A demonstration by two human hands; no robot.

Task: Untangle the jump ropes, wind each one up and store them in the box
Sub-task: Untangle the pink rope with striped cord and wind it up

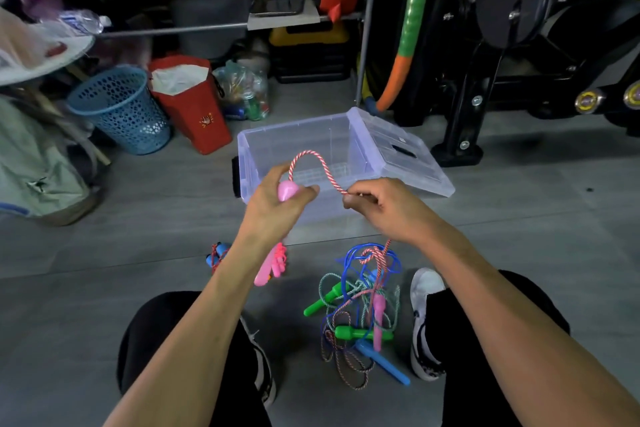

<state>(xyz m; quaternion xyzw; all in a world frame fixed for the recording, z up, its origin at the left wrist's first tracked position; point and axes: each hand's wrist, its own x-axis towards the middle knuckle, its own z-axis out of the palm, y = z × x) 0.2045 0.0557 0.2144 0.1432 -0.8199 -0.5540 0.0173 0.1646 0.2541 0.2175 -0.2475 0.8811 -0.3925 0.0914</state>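
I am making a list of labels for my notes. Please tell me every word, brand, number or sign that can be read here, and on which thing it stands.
No text is readable.
Red bag: a small yellow-white emblem, no letters legible.
Plastic bottle: label blurred.
Box lid: small white sticker, too small to read.
Round yellow badges on the black machine: blurred.

Grey plank floor point(519, 236). Directly on it: clear plastic box point(277, 149) with lid point(408, 152) leaning beside, tangled jump ropes point(360, 308), wound blue-handled rope point(217, 255), blue mesh basket point(121, 107), red bag point(194, 107).
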